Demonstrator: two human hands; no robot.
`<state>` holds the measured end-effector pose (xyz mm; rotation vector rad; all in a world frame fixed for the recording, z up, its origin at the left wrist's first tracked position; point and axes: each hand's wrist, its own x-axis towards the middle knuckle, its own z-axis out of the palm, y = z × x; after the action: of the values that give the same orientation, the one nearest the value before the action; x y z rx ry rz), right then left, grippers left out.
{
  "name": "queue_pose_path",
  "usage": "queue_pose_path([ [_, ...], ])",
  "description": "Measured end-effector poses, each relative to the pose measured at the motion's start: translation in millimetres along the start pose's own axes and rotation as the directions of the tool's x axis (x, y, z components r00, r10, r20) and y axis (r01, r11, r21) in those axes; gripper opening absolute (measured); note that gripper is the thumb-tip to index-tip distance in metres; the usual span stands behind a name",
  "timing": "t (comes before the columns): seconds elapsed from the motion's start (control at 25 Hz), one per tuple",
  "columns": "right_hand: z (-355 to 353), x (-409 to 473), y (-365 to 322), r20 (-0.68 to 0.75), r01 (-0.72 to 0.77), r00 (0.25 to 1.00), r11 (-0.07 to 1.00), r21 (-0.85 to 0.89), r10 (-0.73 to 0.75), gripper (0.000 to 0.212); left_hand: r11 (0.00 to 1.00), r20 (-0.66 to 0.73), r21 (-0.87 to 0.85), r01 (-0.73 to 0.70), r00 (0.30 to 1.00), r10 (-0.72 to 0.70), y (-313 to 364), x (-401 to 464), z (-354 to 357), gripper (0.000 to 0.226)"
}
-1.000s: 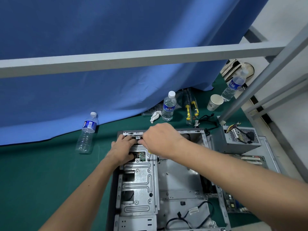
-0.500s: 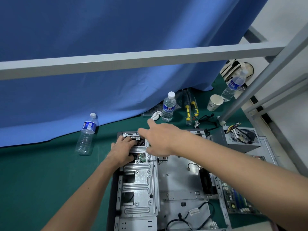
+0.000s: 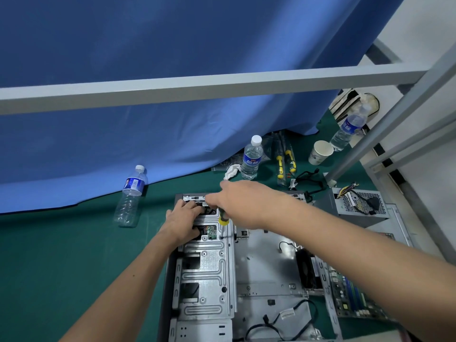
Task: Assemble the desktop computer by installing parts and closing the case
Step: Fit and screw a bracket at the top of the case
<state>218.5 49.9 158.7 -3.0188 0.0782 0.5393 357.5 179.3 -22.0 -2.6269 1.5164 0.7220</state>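
1. The computer case [image 3: 259, 265], a box of dull grey sheet metal lying open on its side, sat on the green felt-like desk [image 3: 61, 262] toward its near right part, well in front of the blue cloth curtain [image 3: 172, 70] hanging along the far edge.
2. Inside the case on the left lay a stamped drive cage [image 3: 207, 275] with raised ribs, square cut-outs and round screw holes; a small green circuit board [image 3: 211, 232] showed through one cut-out.
3. The left hand [image 3: 183, 224] rested on the far end of the cage, fingers curled down into an opening; whether it gripped anything there could not be told.
4. The right hand [image 3: 243, 203] was closed round a screwdriver [image 3: 222, 222] with a green and yellow handle, index finger stretched out, the metal shaft pointing down at the cage.
5. A boxy grey power supply [image 3: 355, 206] with a perforated grille and coloured wires stood just beside the case, toward the desk's right edge.
6. A green motherboard [image 3: 350, 292] lay at the case's right side.
7. Black cables [image 3: 278, 322] curled on the case floor near the front.
8. Along the far edge stood three clear plastic water bottles [image 3: 251, 157] with blue labels, a paper cup [image 3: 320, 152] and yellow-handled tools [image 3: 286, 161].
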Motion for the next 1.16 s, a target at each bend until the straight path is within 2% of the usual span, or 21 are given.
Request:
queue_pose_path([
  [0.04,1.5,-0.2,-4.6,-0.067,-0.024,0.998,0.997,-0.071,0.019,0.016,1.000,0.002,-0.001,0.004,1.000,-0.004,0.5,-0.1,-0.4,0.056],
  [0.12,7.7,1.5,-13.0,-0.144,-0.117,0.985,0.982,-0.149,0.096,0.037,1.000,0.005,-0.005,0.014,1.000,-0.014,2.1,-1.0,-1.6,0.052],
  [0.2,9.6,3.6,-10.6,-0.082,-0.143,0.987,0.988,-0.052,0.139,0.039,1.000,0.011,0.000,0.019,1.000,-0.019,3.4,-1.4,-3.0,0.053],
  [0.28,5.9,3.4,-2.5,0.013,-0.058,0.998,0.995,0.084,0.057,0.025,1.000,0.030,0.015,0.012,0.999,-0.012,3.6,-1.2,-4.8,0.057],
  [0.36,3.8,0.5,-2.7,-0.044,0.014,0.999,1.000,0.019,-0.013,0.018,0.999,0.043,0.036,0.006,0.999,-0.008,3.7,-0.7,-5.7,0.059],
  [0.4,6.3,-0.8,-5.4,-0.109,-0.017,0.994,0.999,-0.039,0.013,0.015,0.999,0.046,0.038,0.007,0.999,-0.009,3.8,-0.1,-6.4,0.059],
  [0.48,12.9,-2.1,-13.1,-0.163,-0.109,0.982,0.988,-0.107,0.091,0.035,0.999,0.050,0.033,0.013,0.999,-0.014,4.8,0.6,-7.6,0.057],
  [0.56,13.7,-1.9,-11.5,-0.021,-0.146,0.989,0.989,0.027,0.146,0.039,0.999,0.048,0.041,0.016,0.999,-0.018,5.8,0.9,-7.8,0.058],
  [0.64,2.7,-3.2,-1.2,0.088,-0.105,0.992,0.980,0.170,0.091,0.033,0.999,0.044,0.040,0.022,0.999,-0.024,5.8,1.1,-7.1,0.060],
  [0.68,-1.1,-3.6,3.0,0.085,-0.056,0.995,0.985,0.164,0.042,0.032,0.999,0.041,0.034,0.024,0.999,-0.026,5.7,1.0,-6.3,0.060],
  [0.76,-3.2,-5.3,-1.0,0.011,0.007,1.000,0.997,0.082,-0.008,0.024,0.999,0.034,0.036,0.024,0.999,-0.026,5.7,0.9,-5.1,0.059],
  [0.8,-0.6,-5.1,-6.4,-0.048,-0.013,0.999,1.000,0.005,0.013,0.014,0.999,0.033,0.041,0.025,0.999,-0.026,5.5,0.9,-4.6,0.059],
  [0.84,4.1,-5.0,-11.8,-0.115,-0.063,0.992,0.995,-0.084,0.053,0.013,0.999,0.031,0.043,0.025,0.999,-0.027,5.9,1.0,-4.5,0.059],
  [0.92,11.8,-3.3,-16.3,-0.158,-0.171,0.977,0.965,-0.200,0.141,0.026,0.999,0.027,0.041,0.029,0.999,-0.030,6.0,0.8,-3.9,0.059],
  [0.96,13.5,-3.0,-14.2,-0.135,-0.190,0.976,0.970,-0.152,0.170,0.030,0.999,0.024,0.040,0.030,0.999,-0.031,6.1,0.7,-3.7,0.060],
  [1.0,11.8,-3.7,-10.0,-0.071,-0.176,0.982,0.984,-0.035,0.174,0.031,0.999,0.021,0.039,0.031,0.999,-0.032,6.1,0.4,-3.7,0.060],
  [1.04,8.9,-4.7,-4.1,0.003,-0.128,0.992,0.987,0.093,0.129,0.030,0.999,0.020,0.038,0.031,0.999,-0.032,5.8,0.6,-3.7,0.060],
  [1.08,5.6,-5.8,-0.3,0.021,-0.064,0.998,0.987,0.150,0.062,0.029,0.999,0.020,0.037,0.030,0.999,-0.030,5.4,1.0,-3.7,0.059],
  [1.16,5.0,-7.7,-4.6,-0.051,0.031,0.998,0.998,0.049,-0.029,0.026,0.999,0.022,0.042,0.029,0.999,-0.030,4.9,1.2,-3.3,0.057],
])
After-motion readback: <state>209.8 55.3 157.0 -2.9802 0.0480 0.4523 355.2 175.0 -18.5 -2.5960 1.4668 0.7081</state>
